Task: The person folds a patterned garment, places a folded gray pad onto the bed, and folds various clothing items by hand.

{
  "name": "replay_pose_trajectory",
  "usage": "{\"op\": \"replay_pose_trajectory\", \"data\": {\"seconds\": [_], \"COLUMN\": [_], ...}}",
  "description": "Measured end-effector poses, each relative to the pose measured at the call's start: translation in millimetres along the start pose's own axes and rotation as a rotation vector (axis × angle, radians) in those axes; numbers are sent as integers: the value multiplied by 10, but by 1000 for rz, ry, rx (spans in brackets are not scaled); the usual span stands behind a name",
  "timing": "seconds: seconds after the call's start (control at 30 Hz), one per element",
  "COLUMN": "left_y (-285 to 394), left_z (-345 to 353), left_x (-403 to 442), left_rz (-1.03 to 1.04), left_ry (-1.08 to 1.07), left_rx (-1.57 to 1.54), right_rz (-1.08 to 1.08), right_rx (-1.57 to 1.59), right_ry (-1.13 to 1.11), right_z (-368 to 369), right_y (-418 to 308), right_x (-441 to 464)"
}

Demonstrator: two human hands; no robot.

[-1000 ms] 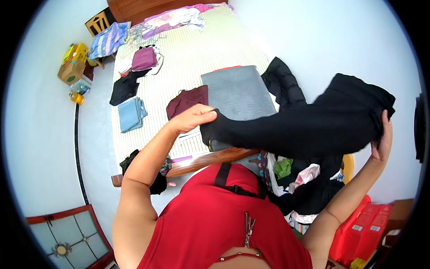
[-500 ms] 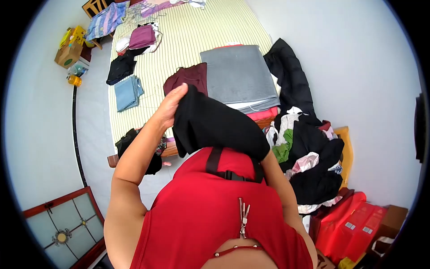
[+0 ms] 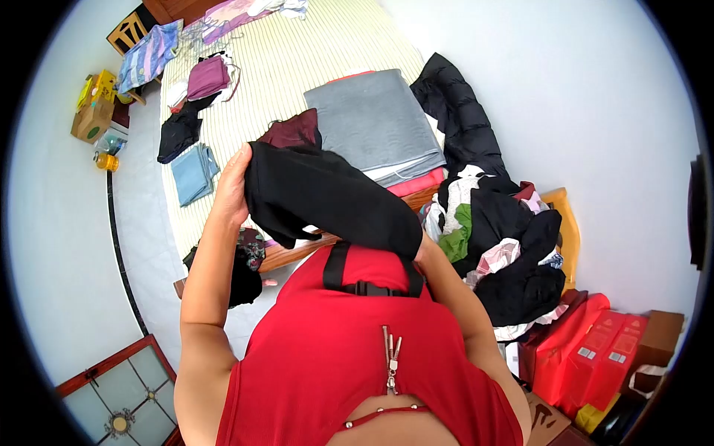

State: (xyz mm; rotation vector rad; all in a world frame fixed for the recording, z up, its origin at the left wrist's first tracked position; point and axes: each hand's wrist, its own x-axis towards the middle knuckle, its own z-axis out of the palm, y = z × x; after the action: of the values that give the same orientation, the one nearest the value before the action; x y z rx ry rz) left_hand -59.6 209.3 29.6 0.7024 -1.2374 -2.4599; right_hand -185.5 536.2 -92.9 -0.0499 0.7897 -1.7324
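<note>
A black garment [image 3: 335,197], folded over on itself, hangs between my two hands in front of my waist. My left hand [image 3: 235,186] grips its left end, thumb on top. At the garment's right end is my right hand [image 3: 425,249], mostly covered by the cloth, its fingers hidden. Behind the garment, on the bed, lie a maroon garment [image 3: 292,129] and a folded grey blanket [image 3: 372,123]. A black puffer jacket [image 3: 461,119] rests to the right of the blanket.
A heap of mixed clothes [image 3: 513,245] sits on a yellow chair [image 3: 564,230] at the right. Folded blue cloth [image 3: 195,175] and purple cloth [image 3: 208,78] lie on the bed [image 3: 275,74]. Red bags [image 3: 595,357] stand at lower right.
The black garment was stretched out wide to the right; it is now folded shorter. My right hand has come in toward my waist, and my left hand has moved left.
</note>
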Motion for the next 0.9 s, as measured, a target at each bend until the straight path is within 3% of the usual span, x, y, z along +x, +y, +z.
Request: {"op": "replay_pose_trajectory", "data": {"seconds": [0.07,0.27,0.37,0.53,0.67,0.9], "left_y": [34,-3,-13,-28,-81,-111], "left_z": [7,-53,-9,14,-132,-141], "left_x": [8,112,126,144,276,410], "left_rz": [10,15,13,0,16,96], "left_ry": [44,42,25,50,88,80], "left_rx": [32,40,77,125,234,358], "right_rz": [21,-136,-108,-311,-492,-660], "right_rx": [198,183,265,-20,-218,-294], "right_ry": [67,107,191,388,307,337], "right_z": [-59,141,-144,-146,-169,-50], "right_y": [8,-109,-45,-191,-437,-858], "right_x": [-46,-100,6,-72,-66,-133]}}
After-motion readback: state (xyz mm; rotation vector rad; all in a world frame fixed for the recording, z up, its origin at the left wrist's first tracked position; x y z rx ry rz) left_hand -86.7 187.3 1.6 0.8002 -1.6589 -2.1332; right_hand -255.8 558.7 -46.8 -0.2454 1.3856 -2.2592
